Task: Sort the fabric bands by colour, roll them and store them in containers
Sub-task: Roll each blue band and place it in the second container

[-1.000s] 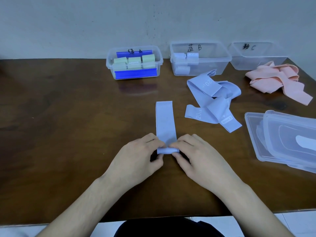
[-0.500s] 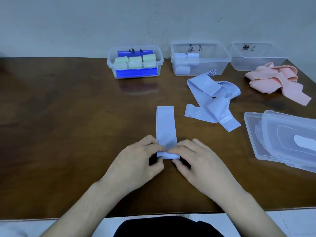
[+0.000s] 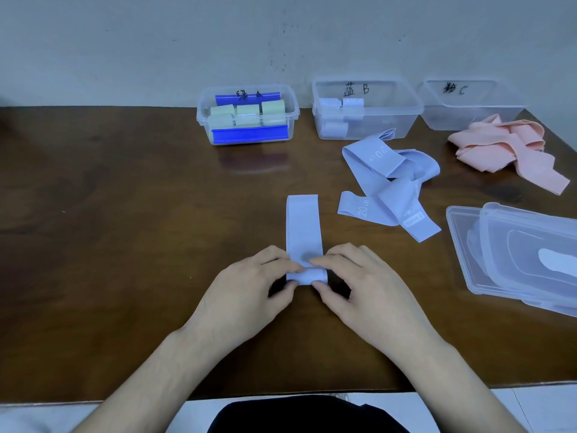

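Blue band [image 3: 304,228] flat on brown counter [image 3: 125,245] at frame centre, long axis running from lower frame toward upper frame, far end squared off and pointing at the wall. Near end rolled into a short roll [image 3: 307,276], roll axis crosswise, left to right.

Left hand [image 3: 246,295]: fingers [image 3: 288,267] curled over roll's left end, thumb underneath at near side; pinching the roll. Right hand [image 3: 365,292]: fingers curled over roll's right end, thumb at near edge; likewise pinching the roll. Fingertips of both hands nearly meeting on top of the band.

Loose blue bands [image 3: 390,185] in a tangled heap right of centre, "20 LB" printed on 2 visible faces. Pink bands [image 3: 505,151] heaped at upper right, just in front of container C [image 3: 471,104].

3 clear containers along the wall in upper frame: container A [image 3: 248,115] holding green rolls, blue strip on front wall; container B [image 3: 367,107] holding pale blue rolls at its left side; container C, contents not discernible.

Clear lids [image 3: 515,254] stacked at right edge of frame, well apart from the hands.
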{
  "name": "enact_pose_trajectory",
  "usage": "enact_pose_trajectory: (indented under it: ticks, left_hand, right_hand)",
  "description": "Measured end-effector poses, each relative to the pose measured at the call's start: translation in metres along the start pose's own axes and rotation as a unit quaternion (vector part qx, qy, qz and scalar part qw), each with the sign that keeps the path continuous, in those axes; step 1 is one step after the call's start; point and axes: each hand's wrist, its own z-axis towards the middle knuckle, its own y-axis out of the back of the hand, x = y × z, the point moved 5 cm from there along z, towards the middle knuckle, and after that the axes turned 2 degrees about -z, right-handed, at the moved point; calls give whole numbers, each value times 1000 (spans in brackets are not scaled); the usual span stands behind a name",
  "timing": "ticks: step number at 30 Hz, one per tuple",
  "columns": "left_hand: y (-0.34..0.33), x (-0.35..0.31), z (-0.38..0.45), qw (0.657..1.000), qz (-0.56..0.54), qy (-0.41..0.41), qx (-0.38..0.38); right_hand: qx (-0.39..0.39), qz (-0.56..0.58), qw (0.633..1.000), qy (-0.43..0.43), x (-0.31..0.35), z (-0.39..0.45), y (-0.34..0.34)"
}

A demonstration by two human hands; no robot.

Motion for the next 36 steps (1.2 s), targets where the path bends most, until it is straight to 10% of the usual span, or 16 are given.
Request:
enact_pose_trajectory:
  ticks: [36]
  left_hand:
    - [5,13,22,999,20,-26,-29]
  right_hand:
    - [22,7,1000,20,-9,24,-8]
